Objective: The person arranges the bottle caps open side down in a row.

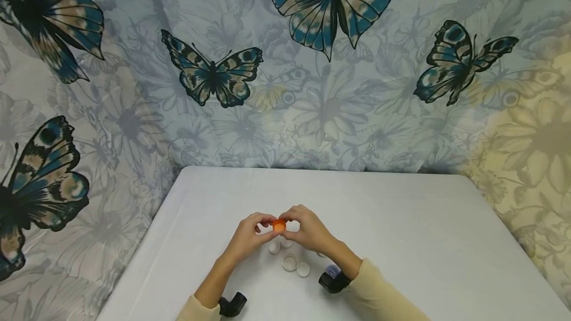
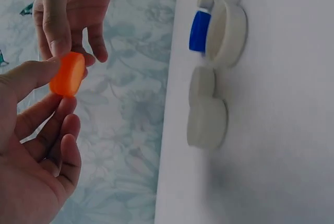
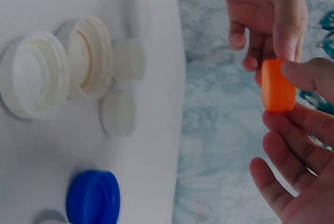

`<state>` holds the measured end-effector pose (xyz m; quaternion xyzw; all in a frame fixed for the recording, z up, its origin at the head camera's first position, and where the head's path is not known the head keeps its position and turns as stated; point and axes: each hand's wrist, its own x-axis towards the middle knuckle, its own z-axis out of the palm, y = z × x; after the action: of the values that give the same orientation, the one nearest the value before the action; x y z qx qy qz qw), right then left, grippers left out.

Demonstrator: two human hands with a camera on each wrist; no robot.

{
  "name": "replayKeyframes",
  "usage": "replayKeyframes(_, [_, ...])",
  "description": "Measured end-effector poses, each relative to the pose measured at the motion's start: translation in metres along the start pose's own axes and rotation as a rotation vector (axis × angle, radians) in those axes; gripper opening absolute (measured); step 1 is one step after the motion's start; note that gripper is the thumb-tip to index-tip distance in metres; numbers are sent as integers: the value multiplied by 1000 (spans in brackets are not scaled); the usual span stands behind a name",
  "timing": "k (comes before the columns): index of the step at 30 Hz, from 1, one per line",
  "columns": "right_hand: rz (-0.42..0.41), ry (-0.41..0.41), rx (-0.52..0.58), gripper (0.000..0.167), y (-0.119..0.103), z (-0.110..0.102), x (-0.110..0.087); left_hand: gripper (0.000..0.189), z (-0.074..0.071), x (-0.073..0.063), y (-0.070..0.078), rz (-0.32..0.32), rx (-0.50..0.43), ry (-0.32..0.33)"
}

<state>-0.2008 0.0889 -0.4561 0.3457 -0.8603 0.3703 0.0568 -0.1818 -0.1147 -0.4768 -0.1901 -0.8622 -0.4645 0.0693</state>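
Note:
An orange bottle cap [image 1: 279, 225] is held up above the table, its hollow side towards the head camera. My left hand [image 1: 250, 234] pinches its left edge between thumb and fingertips. From the other side my right hand [image 1: 310, 229] pinches the same cap. In the left wrist view the cap [image 2: 68, 75] sits between both thumbs. The right wrist view shows the cap [image 3: 278, 85] from the side, with the lower fingers of my right hand [image 3: 308, 151] spread loosely. Below the hands lie several white caps [image 1: 289, 262] and a blue cap [image 3: 93, 197].
The white table [image 1: 401, 222] runs back to a wall covering [image 1: 330, 113] with butterflies and flowers. Two larger white caps [image 3: 34, 75] lie beside two smaller pale ones [image 3: 119, 112]. Black wrist camera mounts [image 1: 233, 304] sit near both sleeves.

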Motion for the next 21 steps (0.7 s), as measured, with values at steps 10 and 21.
replayKeyframes(10, [9,107,22,26,6,-24,-21,29,28,8,17,114,-83,84])
replayKeyframes(21, [-67,233,70,27,13,-25,-29,29,37,10,23,116,-139,132])
